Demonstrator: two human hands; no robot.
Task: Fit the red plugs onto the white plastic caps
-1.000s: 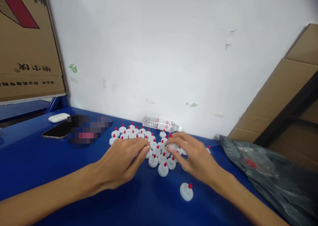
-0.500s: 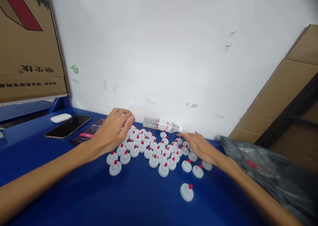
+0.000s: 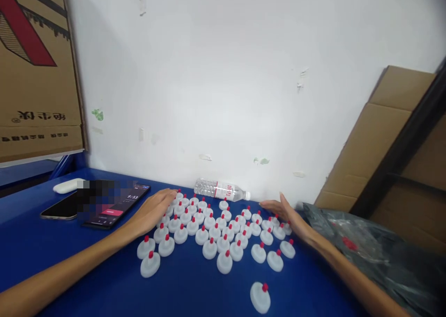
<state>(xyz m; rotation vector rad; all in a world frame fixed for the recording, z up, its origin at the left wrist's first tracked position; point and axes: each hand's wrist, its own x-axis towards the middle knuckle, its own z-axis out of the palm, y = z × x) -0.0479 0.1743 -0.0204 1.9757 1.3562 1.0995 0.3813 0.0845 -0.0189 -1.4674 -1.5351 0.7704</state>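
Many white round caps with red tips stand in a loose group on the blue table. My left hand lies along the left edge of the group, fingers stretched out and close together. At the right edge my right hand is on its side, fingers extended and thumb raised, beside several caps that it partly hides. Neither hand holds anything that I can see. One cap sits apart, nearer to me. Behind the group lies a clear plastic bottle with a white cap, on its side against the wall.
Left of my left arm lie a lit phone, a dark phone and a white case. A dark plastic bag lies at the right. Cardboard leans there, and a printed box stands at the left.
My left hand has come down from over the caps to their left side. My right hand has shifted outward to the right edge. The view has tilted upward a little.
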